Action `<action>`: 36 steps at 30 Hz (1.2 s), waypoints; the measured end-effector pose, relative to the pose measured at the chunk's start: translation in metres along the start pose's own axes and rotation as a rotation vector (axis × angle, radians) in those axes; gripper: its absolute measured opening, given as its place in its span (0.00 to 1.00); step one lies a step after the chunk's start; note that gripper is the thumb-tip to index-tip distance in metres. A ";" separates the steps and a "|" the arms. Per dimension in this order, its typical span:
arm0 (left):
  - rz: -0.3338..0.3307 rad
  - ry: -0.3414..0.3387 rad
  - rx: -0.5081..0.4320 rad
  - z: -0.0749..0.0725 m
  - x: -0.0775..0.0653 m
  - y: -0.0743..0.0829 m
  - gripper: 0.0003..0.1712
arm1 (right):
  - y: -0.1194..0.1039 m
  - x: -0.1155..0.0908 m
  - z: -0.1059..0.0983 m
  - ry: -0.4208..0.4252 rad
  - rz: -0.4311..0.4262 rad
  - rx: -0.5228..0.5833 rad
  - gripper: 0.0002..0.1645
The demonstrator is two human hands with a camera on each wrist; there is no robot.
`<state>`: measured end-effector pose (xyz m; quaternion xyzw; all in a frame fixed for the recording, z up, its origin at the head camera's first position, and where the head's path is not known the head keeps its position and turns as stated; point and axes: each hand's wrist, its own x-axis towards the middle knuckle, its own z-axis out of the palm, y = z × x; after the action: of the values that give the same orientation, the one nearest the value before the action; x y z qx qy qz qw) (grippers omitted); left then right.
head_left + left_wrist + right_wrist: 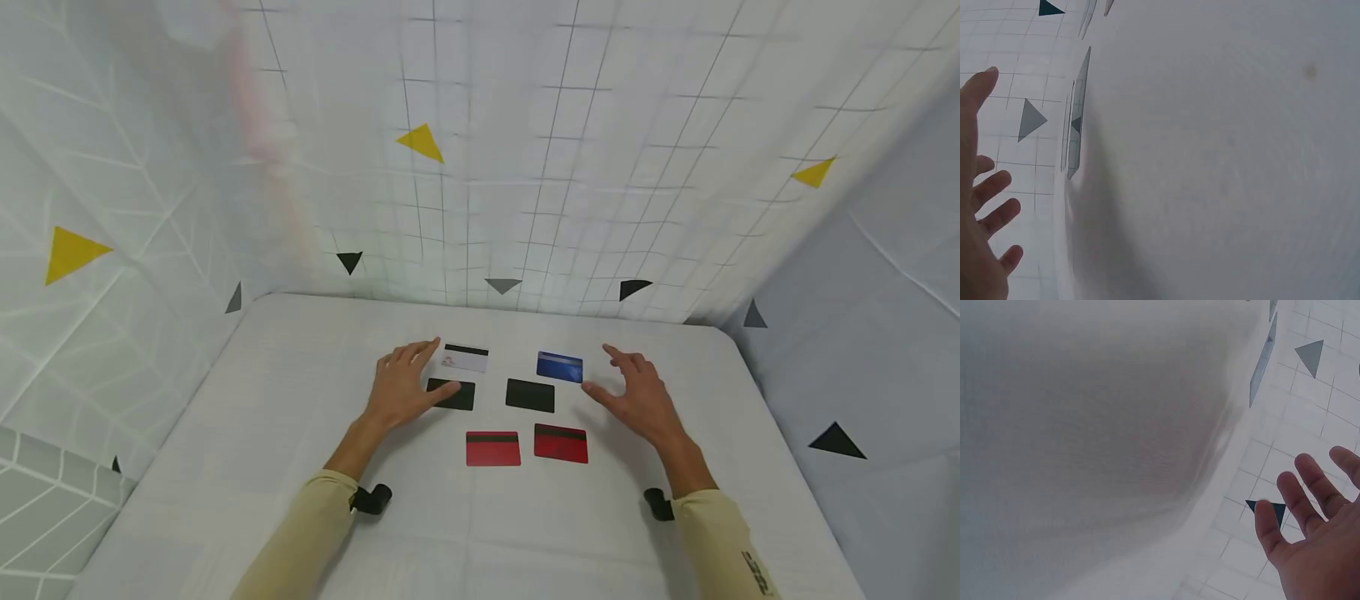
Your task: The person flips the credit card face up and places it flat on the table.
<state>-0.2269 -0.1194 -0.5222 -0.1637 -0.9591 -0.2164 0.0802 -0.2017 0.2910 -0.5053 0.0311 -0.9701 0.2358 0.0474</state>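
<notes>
Cards lie flat in three rows of two on a white table. At the back are a white card (465, 360) with a dark stripe and a blue card (559, 367). The middle row has a black card (453, 395) on the left and another black card (530, 396) on the right. Nearest are two red cards, the left red card (492, 450) and the right red card (561, 444), each with a dark stripe. My left hand (405, 390) is spread beside the left cards, its thumb overlapping the black one. My right hand (637, 398) is spread beside the blue card, thumb near its corner.
The white-covered table (480, 533) has rounded far corners. Behind it hangs a white gridded sheet (510, 208) with yellow, black and grey triangles, and similar sheets flank both sides. Dark wrist devices sit at the left cuff (333, 483) and right cuff (697, 504).
</notes>
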 end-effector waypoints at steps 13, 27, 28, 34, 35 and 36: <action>0.025 -0.027 -0.207 0.004 -0.001 0.016 0.48 | -0.014 -0.002 0.007 -0.107 0.026 0.160 0.48; 0.049 -0.089 -0.164 0.018 0.007 0.034 0.41 | -0.025 0.001 0.017 -0.194 -0.034 0.200 0.43; 0.052 -0.098 -0.158 0.020 0.009 0.035 0.40 | -0.026 0.001 0.018 -0.204 -0.035 0.203 0.43; 0.078 -0.140 -0.114 0.028 0.017 0.047 0.38 | -0.027 0.003 0.024 -0.248 -0.028 0.219 0.41; 0.080 -0.147 -0.109 0.030 0.019 0.049 0.38 | -0.027 0.003 0.025 -0.254 -0.029 0.222 0.41; 0.081 -0.153 -0.106 0.032 0.020 0.051 0.38 | -0.027 0.003 0.027 -0.260 -0.032 0.222 0.40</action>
<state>-0.2300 -0.0558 -0.5264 -0.2226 -0.9422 -0.2504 0.0068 -0.2050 0.2546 -0.5160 0.0820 -0.9354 0.3348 -0.0785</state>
